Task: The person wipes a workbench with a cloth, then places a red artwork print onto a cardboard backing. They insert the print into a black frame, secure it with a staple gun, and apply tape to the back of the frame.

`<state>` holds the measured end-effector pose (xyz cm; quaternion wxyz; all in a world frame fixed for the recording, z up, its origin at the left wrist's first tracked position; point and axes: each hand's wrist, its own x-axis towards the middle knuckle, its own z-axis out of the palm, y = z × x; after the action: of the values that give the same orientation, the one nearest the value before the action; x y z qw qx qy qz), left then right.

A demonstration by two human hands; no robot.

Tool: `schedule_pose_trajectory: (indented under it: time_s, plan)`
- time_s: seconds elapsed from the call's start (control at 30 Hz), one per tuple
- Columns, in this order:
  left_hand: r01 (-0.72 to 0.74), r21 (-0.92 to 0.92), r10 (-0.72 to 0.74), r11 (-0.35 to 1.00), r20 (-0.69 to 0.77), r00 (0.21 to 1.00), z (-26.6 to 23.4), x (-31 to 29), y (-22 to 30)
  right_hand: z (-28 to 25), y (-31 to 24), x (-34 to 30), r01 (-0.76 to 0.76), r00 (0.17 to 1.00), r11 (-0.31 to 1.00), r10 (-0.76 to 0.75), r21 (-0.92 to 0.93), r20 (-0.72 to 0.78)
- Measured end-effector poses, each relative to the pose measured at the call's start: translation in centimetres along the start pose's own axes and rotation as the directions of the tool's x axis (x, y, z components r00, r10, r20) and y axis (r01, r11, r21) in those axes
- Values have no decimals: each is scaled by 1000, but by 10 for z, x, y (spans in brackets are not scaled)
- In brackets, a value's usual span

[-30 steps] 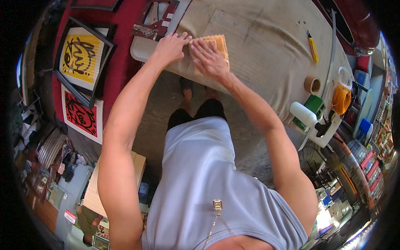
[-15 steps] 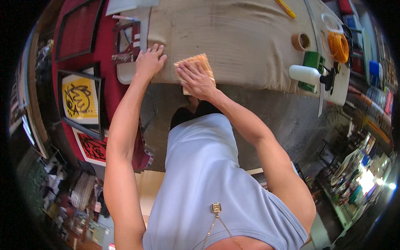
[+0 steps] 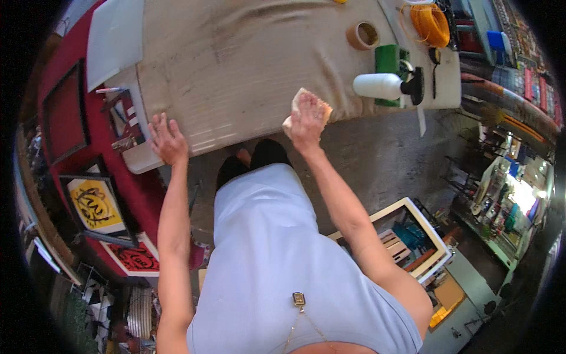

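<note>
My right hand (image 3: pixel 307 125) lies over a folded cream and orange cloth (image 3: pixel 326 113) at the near edge of the table. The palm covers most of the cloth and presses it against the beige fabric table cover (image 3: pixel 230 76). At the table's near left corner, my left hand (image 3: pixel 169 140) rests with its fingers spread and nothing in them. Just beyond it, small tools lie in a dark red holder (image 3: pixel 121 118).
On the right stand a white spray bottle (image 3: pixel 377 86), a green box (image 3: pixel 386 59), a tape roll (image 3: pixel 362 36) and a coil of orange cord (image 3: pixel 430 25). Framed prints (image 3: pixel 97 206) lie on red cloth at left. A cream frame (image 3: pixel 433 236) is behind my right arm.
My right hand has slid the cloth rightward along the table edge. My left hand has shifted toward the near left corner. The whole view has turned and shifted.
</note>
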<state>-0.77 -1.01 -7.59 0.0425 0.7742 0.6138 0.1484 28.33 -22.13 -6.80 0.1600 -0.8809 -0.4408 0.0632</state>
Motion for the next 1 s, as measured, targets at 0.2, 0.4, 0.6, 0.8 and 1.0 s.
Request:
schedule_pose_trajectory:
  time_s: [0.2, 0.4, 0.6, 0.8, 1.0]
  plan:
    - [-17, 91, 16, 996, 6, 1000, -7, -2, 7, -2, -6, 92, 154, 985, 988, -156, 35, 69]
    - [27, 59, -29, 998, 28, 999, -12, 4, 8, 9, 0, 201, 253, 964, 967, -252, -9, 82]
    - [39, 28, -40, 999, 14, 999, -11, 1, 5, 37, -59, 197, 497, 862, 861, -476, -109, 176]
    - [92, 46, -93, 995, 39, 995, -10, 1, 7, 71, -189, 203, 758, 596, 628, -776, 172, 207]
    - [118, -23, -118, 993, 14, 993, -7, 1, 5, 75, -222, 203, 823, 464, 509, -859, 254, 218]
